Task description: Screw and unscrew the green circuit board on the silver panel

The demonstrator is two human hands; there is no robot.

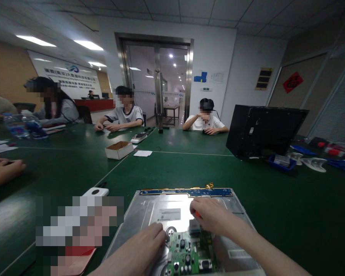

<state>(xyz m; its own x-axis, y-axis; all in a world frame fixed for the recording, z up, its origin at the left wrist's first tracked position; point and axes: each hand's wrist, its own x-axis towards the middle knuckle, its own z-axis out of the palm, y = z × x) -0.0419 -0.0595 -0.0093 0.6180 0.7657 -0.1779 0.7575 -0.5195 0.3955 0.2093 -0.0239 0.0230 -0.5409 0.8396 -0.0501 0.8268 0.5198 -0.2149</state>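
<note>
In front of me lies a flat metal display panel (149,207), its back side up, with a narrow blue circuit strip (186,193) along its far edge. A green circuit board (186,249) sits on the near part of the metal. My right hand (208,214) is closed over the panel's middle, around an orange-red thing (198,215) that mostly hides under the fingers. A grey connector piece (194,226) shows just below it. My left hand (151,239) rests at the green board's left edge, fingers curled together; what they grip, if anything, is hidden.
A black monitor-like box (264,130) stands at the right, beside a blue tray (282,163). An open cardboard box (119,150) and a white paper (143,153) lie ahead. Several people sit around the green table (172,168); another person's hand (5,172) is at the left.
</note>
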